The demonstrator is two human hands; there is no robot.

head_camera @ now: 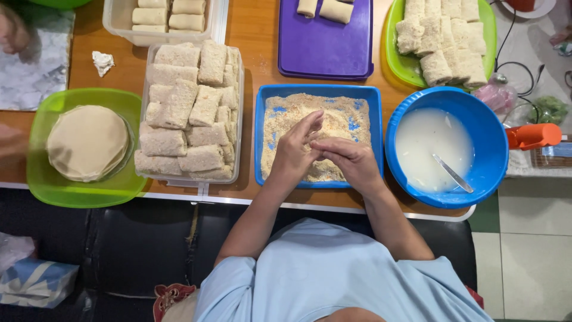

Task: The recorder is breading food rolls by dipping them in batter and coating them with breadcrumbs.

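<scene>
- Directly over the blue square tray of breadcrumbs, both hands are brought together, fingertips meeting above the tray's near half.
- Whatever is pressed between them is almost wholly covered; a roll may be held there, but its long axis and heading cannot be told from this view.
- The left hand is angled up and to the right, fingers extended and slightly fanned, the thumb side turned toward the other hand; it is closed loosely against the right fingers rather than clenched.
- The right hand is laid palm down, fingers curled and pointed left, wrapped over the left fingertips; what it grips is hidden.
- Both forearms are drawn in from the near edge of the counter, converging over the tray, elbows kept close to the light blue shirt.
- Just right of the right hand stands a round blue bowl of whitish batter, a metal spoon lying in it, handle pointed up-left.
- Left of the tray, a clear container is stacked with crumbed rolls, most laid with long axes across or slightly slanted.
- Further left, a green tray carries a stack of round wrappers.
- Beyond, a purple board bears two plain rolls, and a green plate is piled with coated rolls.
</scene>
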